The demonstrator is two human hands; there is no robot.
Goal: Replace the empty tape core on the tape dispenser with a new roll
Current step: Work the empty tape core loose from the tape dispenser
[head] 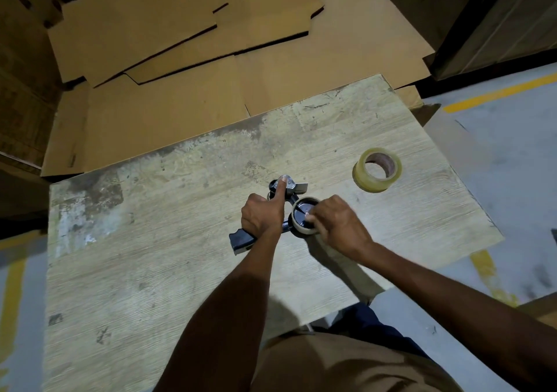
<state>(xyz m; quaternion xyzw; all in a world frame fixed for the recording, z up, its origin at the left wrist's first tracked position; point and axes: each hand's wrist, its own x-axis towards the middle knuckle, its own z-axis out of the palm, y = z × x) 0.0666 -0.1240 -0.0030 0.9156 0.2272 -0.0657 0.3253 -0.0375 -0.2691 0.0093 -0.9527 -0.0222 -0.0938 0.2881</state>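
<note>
Behind the bench we see flattened corrugated cardboard sheets (211, 45), brown and matte, with notched flap edges. They overlap in several layers and we cannot count them exactly. In front of them lies one bench (135, 271), a rectangular board with a pale wood-grain face, scuffed, stained and worn grey along its far and left edges. Around it runs a smooth grey floor (497, 156) with yellow painted stripes (497, 93).

We count two bare hands, both at the middle of the bench. The left hand (262, 215) is curled round the handle of the single tape dispenser (239, 241). This is a dark pistol-shaped tool with a glossy handle and a dull metal front plate. The left index finger lies stretched forward onto that plate. The dispenser lies on its side on the bench, hub facing up.

One new roll (377, 170) of clear, glossy, yellowish tape stands well apart to the right, tilted on its edge. It is a thick ring with a brown cardboard lining.

The one empty tape core (302, 230), a thin pale ring, sits on the dispenser's round black hub, just right of the left hand. The right hand (337, 223) has its fingertips bent onto the core's rim and hub, pinching it.
</note>
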